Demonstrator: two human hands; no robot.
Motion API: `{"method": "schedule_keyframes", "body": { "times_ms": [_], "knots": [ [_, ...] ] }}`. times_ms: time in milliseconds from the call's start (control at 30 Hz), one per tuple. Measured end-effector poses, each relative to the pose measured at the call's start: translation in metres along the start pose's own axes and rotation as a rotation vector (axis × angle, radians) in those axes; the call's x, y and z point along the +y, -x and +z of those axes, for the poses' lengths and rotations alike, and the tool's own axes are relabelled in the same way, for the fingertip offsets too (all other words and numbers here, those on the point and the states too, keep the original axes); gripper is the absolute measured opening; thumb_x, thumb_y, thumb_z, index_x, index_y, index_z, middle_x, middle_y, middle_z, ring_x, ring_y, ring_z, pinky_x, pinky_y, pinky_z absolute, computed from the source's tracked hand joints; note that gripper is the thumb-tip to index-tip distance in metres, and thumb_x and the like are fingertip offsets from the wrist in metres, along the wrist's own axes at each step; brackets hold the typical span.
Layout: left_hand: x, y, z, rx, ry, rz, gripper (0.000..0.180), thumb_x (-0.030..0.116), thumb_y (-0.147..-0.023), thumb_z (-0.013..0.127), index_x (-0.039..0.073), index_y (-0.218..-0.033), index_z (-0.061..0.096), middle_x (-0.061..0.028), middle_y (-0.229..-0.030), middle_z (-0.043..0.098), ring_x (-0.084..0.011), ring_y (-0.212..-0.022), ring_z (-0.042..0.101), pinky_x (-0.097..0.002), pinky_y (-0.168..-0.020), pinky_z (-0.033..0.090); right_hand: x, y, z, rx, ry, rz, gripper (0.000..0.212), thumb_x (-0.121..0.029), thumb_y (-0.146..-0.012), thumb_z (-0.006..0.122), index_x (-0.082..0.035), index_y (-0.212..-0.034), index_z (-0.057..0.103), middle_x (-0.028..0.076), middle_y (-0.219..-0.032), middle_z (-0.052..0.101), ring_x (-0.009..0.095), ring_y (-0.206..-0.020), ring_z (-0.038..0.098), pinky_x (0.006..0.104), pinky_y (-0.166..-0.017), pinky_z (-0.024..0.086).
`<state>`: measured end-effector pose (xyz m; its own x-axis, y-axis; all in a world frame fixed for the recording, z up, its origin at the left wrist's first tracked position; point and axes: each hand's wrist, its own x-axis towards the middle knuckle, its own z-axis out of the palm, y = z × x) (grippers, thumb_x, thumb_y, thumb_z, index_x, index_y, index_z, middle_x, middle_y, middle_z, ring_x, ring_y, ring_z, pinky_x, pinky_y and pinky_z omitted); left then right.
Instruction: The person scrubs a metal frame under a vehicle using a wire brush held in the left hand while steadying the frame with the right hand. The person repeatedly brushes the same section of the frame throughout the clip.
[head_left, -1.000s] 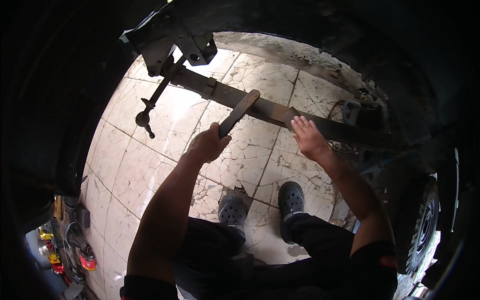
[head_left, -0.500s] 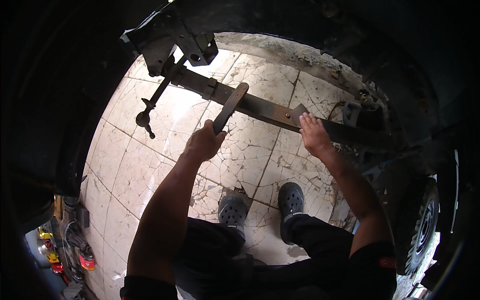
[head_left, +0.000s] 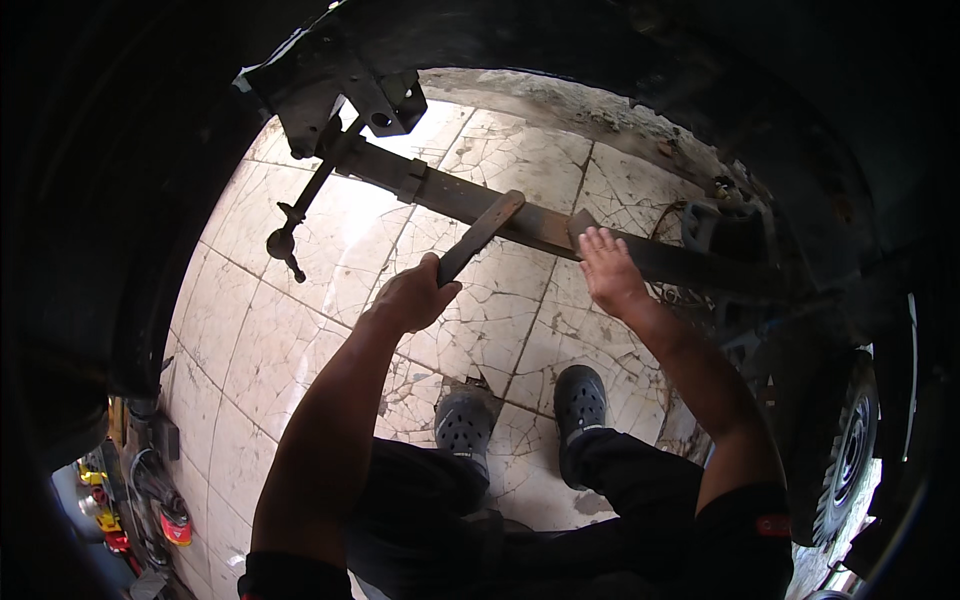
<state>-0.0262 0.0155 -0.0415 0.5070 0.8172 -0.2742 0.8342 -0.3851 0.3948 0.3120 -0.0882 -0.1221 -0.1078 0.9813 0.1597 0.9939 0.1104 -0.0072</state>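
Observation:
A long dark leaf spring (head_left: 455, 195) runs across in front of me, with a clamp (head_left: 412, 180) round it on the left and a rusty brown patch near its middle. My left hand (head_left: 412, 298) is closed round the lower end of a flat metal bar (head_left: 480, 237); the bar's rounded, rusty tip lies over the spring. My right hand (head_left: 610, 272) rests with fingers stretched out against a dark, square-ended flat piece (head_left: 582, 222) on top of the spring. The far end of that piece is lost in shadow.
A rod with a ball-shaped joint (head_left: 281, 243) hangs at the left under a dark bracket (head_left: 380, 108). Cracked tiles (head_left: 270, 350) cover the floor around my grey clogs (head_left: 465, 420). A tyre (head_left: 848, 450) stands at the right; red and yellow items (head_left: 176, 525) lie lower left.
The bar in my left hand has swung to the right, its tip now nearer the rusty patch. My right hand and the square-ended piece have shifted left, covering the small bolt-like spot.

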Motion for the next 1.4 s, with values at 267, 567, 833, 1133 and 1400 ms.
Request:
{"method": "schedule_keyframes", "body": {
  "times_ms": [267,567,833,1133,1400],
  "knots": [
    [-0.008,-0.005,-0.001,0.121,0.088,-0.15,0.045,0.04,-0.095,0.057,-0.001,-0.111,0.046,-0.0215,-0.082,0.066,-0.0286,-0.057,0.067,-0.0395,-0.054,0.055,0.02,0.003,-0.009,-0.031,0.04,0.112,0.05,-0.029,-0.102,0.039,0.001,-0.142,0.042,0.02,-0.15,0.039,0.036,-0.141,0.035,0.0501,-0.114,0.028],
    [0.005,-0.001,-0.018,0.09,0.203,-0.334,0.049,0.043,-0.095,0.056,0.0,-0.115,0.047,-0.0284,-0.098,0.067,-0.0428,-0.097,0.066,-0.0486,-0.086,0.051,0.017,-0.001,-0.009,-0.031,-0.045,0.074,0.052,-0.03,-0.102,0.041,0.001,-0.143,0.041,0.021,-0.15,0.039,0.036,-0.141,0.034,0.0502,-0.115,0.027],
    [0.02,0.009,-0.026,-0.074,0.205,-0.234,0.048,0.042,-0.095,0.055,-0.001,-0.114,0.046,-0.0233,-0.086,0.068,-0.0317,-0.066,0.07,-0.0423,-0.07,0.057,-0.001,-0.001,-0.004,0.011,-0.071,-0.117,0.05,-0.027,-0.101,0.042,0.001,-0.142,0.042,0.02,-0.149,0.04,0.037,-0.14,0.036,0.0509,-0.114,0.028],
    [0.005,0.004,-0.014,-0.039,0.169,-0.186,0.051,0.042,-0.095,0.055,-0.003,-0.116,0.046,-0.0259,-0.087,0.067,-0.0324,-0.066,0.07,-0.0425,-0.068,0.057,-0.018,0.002,0.0,0.02,-0.042,-0.071,0.05,-0.027,-0.101,0.042,0.002,-0.142,0.042,0.021,-0.149,0.04,0.036,-0.14,0.036,0.0501,-0.115,0.027],
    [0.015,0.012,-0.025,-0.061,0.289,-0.254,0.048,0.041,-0.095,0.056,-0.002,-0.114,0.046,-0.0272,-0.094,0.067,-0.0352,-0.069,0.07,-0.0428,-0.066,0.058,-0.002,0.002,-0.001,-0.011,-0.013,0.053,0.051,-0.027,-0.102,0.041,0.002,-0.144,0.04,0.022,-0.15,0.038,0.037,-0.141,0.033,0.0499,-0.115,0.026]
  ]
}}
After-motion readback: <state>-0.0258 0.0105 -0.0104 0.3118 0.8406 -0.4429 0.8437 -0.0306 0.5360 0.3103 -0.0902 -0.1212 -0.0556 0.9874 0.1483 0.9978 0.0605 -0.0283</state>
